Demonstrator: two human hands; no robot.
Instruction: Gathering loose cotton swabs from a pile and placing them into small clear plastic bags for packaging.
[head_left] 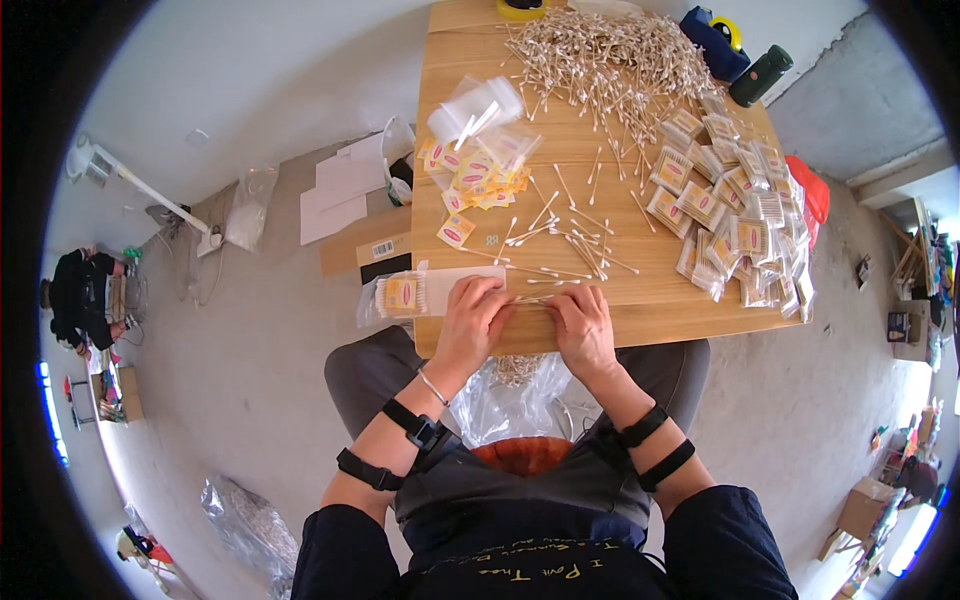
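Observation:
At the table's near edge, my left hand (474, 318) and my right hand (582, 326) face each other. Their fingers are closed on the two ends of a few cotton swabs (531, 299) lying crosswise between them. Just beyond my fingers, loose swabs (590, 255) are scattered over the wood. A white sheet (440, 288) lies beside my left hand. On its left, a clear bag packed with swabs (402, 294) and a yellow-and-white card overhangs the table edge. Yellow-and-white cards (475, 187) lie farther back, next to clear empty bags (475, 110).
A large heap of swabs (610, 55) covers the table's far side. Packed swab bags (740, 215) pile up at right. A tape dispenser (715, 45) and a dark green cylinder (762, 76) stand at the far right corner. Below my hands, a clear plastic bag (510, 400) hangs between my knees.

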